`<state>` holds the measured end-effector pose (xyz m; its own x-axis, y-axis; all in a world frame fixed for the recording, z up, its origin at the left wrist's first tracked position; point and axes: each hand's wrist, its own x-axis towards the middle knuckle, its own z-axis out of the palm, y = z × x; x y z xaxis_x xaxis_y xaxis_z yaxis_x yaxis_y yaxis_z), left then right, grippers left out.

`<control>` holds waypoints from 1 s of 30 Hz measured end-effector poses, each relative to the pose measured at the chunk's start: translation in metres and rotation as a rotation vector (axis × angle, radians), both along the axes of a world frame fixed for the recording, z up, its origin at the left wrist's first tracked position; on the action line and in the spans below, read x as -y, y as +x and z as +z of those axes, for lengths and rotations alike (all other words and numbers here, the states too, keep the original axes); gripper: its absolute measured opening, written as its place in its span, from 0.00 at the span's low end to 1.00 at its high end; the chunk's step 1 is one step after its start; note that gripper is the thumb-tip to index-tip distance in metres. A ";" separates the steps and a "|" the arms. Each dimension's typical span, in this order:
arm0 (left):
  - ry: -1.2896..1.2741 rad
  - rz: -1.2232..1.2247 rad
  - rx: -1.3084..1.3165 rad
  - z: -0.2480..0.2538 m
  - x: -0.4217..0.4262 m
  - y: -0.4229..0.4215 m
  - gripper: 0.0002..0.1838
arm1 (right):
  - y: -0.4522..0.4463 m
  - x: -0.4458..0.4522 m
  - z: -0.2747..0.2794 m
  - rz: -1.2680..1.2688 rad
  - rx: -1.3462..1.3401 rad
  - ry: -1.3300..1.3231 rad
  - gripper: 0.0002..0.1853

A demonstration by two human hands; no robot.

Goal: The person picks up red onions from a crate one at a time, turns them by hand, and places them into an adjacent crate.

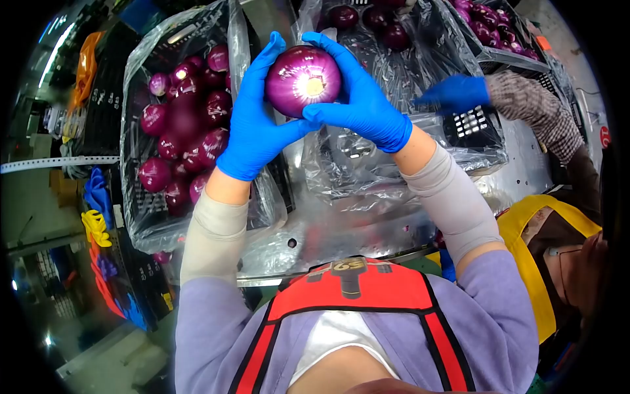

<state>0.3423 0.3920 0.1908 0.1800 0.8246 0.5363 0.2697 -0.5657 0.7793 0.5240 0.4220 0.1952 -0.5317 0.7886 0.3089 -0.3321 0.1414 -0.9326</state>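
A large peeled red onion [289, 79] is raised in front of me, its pale root end facing the camera. My left hand [252, 134], in a blue glove, cups its left side and underside. My right hand [367, 108], gloved the same way, curves round the right side, thumb below the root end and fingers along the top. Below my left hand, a black crate [141, 226] lined with clear plastic holds several red onions [187, 121]. Another plastic-lined crate [367, 171], with a few onions at its far end, lies beyond my right hand.
A co-worker's blue-gloved hand [459, 95] reaches over the middle crate from the right. A further crate of onions [495, 29] stands at the upper right. The crates rest on a metal table [321, 240]. Coloured gloves [98, 226] hang at the left.
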 end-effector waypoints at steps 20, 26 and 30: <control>0.259 0.304 -0.317 0.007 0.003 0.004 0.48 | -0.004 -0.001 -0.011 -0.511 0.192 0.527 0.09; -0.166 0.135 0.282 -0.002 -0.001 0.002 0.52 | -0.006 -0.010 -0.020 -0.527 0.197 0.520 0.06; -0.177 0.135 0.327 0.001 -0.002 -0.003 0.51 | -0.010 -0.014 -0.029 -0.445 0.053 0.215 0.17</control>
<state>0.3397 0.3938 0.1916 -0.0933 0.9142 0.3945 0.0536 -0.3910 0.9188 0.5144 0.4363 0.1663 -0.1773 0.8640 0.4713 -0.1485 0.4499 -0.8807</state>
